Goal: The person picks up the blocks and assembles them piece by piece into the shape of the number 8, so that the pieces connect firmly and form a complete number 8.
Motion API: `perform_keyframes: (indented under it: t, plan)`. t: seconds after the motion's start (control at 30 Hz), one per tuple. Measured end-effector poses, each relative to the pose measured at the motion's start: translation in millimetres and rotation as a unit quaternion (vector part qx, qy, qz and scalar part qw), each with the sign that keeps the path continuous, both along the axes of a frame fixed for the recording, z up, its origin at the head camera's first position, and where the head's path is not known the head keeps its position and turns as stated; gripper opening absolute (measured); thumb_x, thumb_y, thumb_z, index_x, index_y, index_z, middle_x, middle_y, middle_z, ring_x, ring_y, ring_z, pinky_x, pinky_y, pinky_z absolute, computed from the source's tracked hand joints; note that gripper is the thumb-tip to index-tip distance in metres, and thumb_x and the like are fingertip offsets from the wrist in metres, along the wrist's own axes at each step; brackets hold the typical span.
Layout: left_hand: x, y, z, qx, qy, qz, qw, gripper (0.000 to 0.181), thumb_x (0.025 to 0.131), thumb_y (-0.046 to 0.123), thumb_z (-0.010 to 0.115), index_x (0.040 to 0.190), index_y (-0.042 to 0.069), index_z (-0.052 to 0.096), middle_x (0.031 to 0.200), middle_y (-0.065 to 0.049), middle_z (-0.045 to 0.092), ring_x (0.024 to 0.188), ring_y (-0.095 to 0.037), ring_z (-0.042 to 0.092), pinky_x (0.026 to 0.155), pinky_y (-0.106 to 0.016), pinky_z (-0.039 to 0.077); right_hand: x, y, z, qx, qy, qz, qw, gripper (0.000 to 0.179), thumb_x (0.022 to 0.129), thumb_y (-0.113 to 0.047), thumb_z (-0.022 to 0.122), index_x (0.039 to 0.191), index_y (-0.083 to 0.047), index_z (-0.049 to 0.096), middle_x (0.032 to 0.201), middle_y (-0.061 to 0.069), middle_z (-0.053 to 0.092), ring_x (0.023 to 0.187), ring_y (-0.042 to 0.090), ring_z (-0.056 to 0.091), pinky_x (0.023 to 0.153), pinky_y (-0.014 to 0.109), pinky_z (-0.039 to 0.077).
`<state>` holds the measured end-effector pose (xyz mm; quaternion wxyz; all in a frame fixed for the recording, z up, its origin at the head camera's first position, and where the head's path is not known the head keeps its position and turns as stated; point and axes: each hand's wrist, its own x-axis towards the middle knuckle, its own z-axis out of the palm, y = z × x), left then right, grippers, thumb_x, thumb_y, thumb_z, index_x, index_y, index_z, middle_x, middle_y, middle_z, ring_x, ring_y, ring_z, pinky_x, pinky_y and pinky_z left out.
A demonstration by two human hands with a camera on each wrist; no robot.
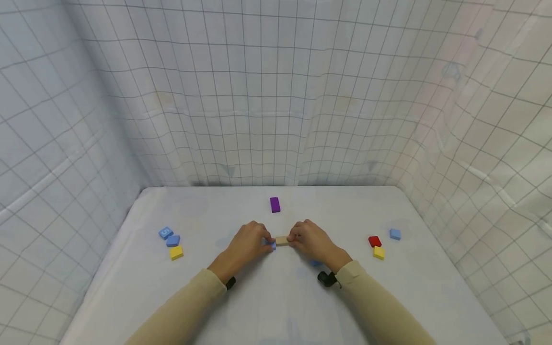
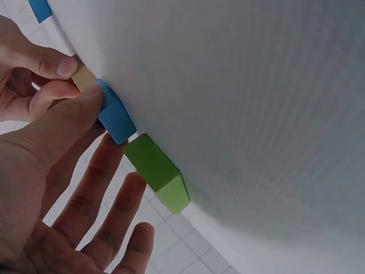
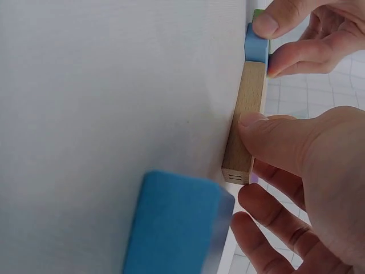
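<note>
Near the middle of the white table, my left hand (image 1: 247,243) pinches a small blue block (image 2: 117,117) between thumb and fingers. My right hand (image 1: 316,241) pinches a plain wooden block (image 1: 282,241), which has dark marks on its end in the right wrist view. The wooden block and the blue one lie end to end and appear to touch. Beside my left hand's other fingers is a green block (image 2: 153,162), hidden behind that hand in the head view. Another blue block (image 3: 174,222) lies near my right wrist, partly covered by it in the head view.
A purple block (image 1: 275,205) lies farther back. At left are a blue tile marked 5 (image 1: 166,233), a blue block (image 1: 173,241) and a yellow one (image 1: 176,253). At right lie red (image 1: 374,241), yellow (image 1: 379,253) and blue (image 1: 395,234) blocks. Gridded curtains (image 1: 276,96) surround the table.
</note>
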<state>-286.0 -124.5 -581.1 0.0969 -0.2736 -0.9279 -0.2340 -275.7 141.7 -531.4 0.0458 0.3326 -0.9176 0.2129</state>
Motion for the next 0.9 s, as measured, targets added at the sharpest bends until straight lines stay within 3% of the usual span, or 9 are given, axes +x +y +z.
perform_keyframes:
  t: [0.07,0.2,0.33,0.43,0.53,0.63,0.7,0.77,0.9]
  plan:
    - [-2.8,-0.7,-0.5,0.011,-0.006,0.003,0.9999,0.02,0.087,0.027,0.105,0.102,0.019,0.096,0.103,0.0,0.089,0.094,-0.021,0.071,0.087,-0.042,0.063,0.4,0.4,-0.1,0.0,-0.001,0.001,1.0,0.005,0.101,-0.009,0.092,0.104,-0.014,0.09,0.112,0.002,0.088,0.094,0.016,0.065,0.086,0.031,0.06]
    - [12.4,4.9,32.9,0.024,-0.045,0.023,0.9985,0.019,0.086,0.019,0.106,0.101,0.014,0.095,0.102,-0.002,0.089,0.097,-0.023,0.071,0.092,-0.045,0.062,2.0,1.5,0.6,-0.001,-0.009,0.002,1.0,0.005,0.101,-0.009,0.092,0.105,-0.013,0.091,0.111,0.002,0.088,0.094,0.017,0.065,0.087,0.03,0.059]
    - [0.8,2.5,21.4,0.015,-0.058,0.03,0.9977,0.022,0.085,0.021,0.107,0.103,0.017,0.095,0.103,0.001,0.089,0.103,-0.022,0.072,0.097,-0.045,0.062,3.7,3.2,0.4,-0.006,-0.011,0.006,0.9999,0.005,0.101,-0.009,0.092,0.105,-0.012,0.091,0.11,0.002,0.088,0.094,0.016,0.064,0.086,0.029,0.059]
    - [-12.5,-2.3,3.5,0.023,-0.045,0.017,0.9986,0.024,0.084,0.024,0.107,0.104,0.02,0.096,0.103,0.003,0.089,0.102,-0.022,0.072,0.094,-0.042,0.061,4.5,4.1,-0.6,-0.011,-0.01,0.01,0.9998,0.005,0.101,-0.008,0.092,0.104,-0.012,0.091,0.11,0.002,0.088,0.093,0.015,0.064,0.085,0.029,0.059]
    - [-7.9,-1.1,13.1,0.031,-0.039,0.012,0.9987,0.023,0.085,0.021,0.106,0.105,0.017,0.095,0.102,0.0,0.089,0.101,-0.025,0.072,0.094,-0.044,0.061,4.6,4.6,-0.8,-0.012,-0.009,0.013,0.9998,0.005,0.101,-0.008,0.092,0.104,-0.011,0.091,0.109,0.003,0.087,0.094,0.016,0.064,0.085,0.029,0.059]
    - [-14.7,-3.5,2.9,0.036,-0.029,0.007,0.9989,0.023,0.086,0.025,0.107,0.105,0.018,0.095,0.102,0.002,0.089,0.099,-0.024,0.071,0.092,-0.041,0.06,4.9,5.0,-1.1,-0.015,-0.008,0.016,0.9997,0.005,0.1,-0.008,0.092,0.104,-0.011,0.091,0.109,0.003,0.087,0.094,0.016,0.065,0.086,0.031,0.06]
    - [-14.5,-2.7,6.4,0.036,-0.048,0.012,0.9981,0.024,0.085,0.026,0.107,0.105,0.019,0.096,0.104,0.003,0.09,0.102,-0.023,0.072,0.095,-0.043,0.061,5.3,5.2,-1.2,-0.015,-0.007,0.017,0.9997,0.005,0.1,-0.008,0.092,0.104,-0.011,0.09,0.109,0.003,0.087,0.094,0.017,0.065,0.087,0.033,0.06]
    - [-18.9,-3.7,0.1,0.047,-0.045,0.01,0.9979,0.024,0.085,0.027,0.107,0.104,0.02,0.096,0.102,0.004,0.09,0.101,-0.022,0.071,0.093,-0.041,0.06,6.1,5.2,-1.1,-0.016,-0.008,0.017,0.9997,0.005,0.1,-0.007,0.092,0.103,-0.011,0.09,0.109,0.003,0.087,0.094,0.018,0.066,0.088,0.034,0.061]
    - [-19.2,-2.4,3.5,0.042,-0.043,0.013,0.9981,0.023,0.084,0.025,0.107,0.104,0.019,0.096,0.103,0.003,0.09,0.1,-0.023,0.072,0.093,-0.04,0.059,7.1,4.9,-1.3,-0.015,-0.009,0.014,0.9998,0.005,0.1,-0.007,0.092,0.104,-0.011,0.09,0.11,0.004,0.088,0.096,0.019,0.067,0.089,0.035,0.061]
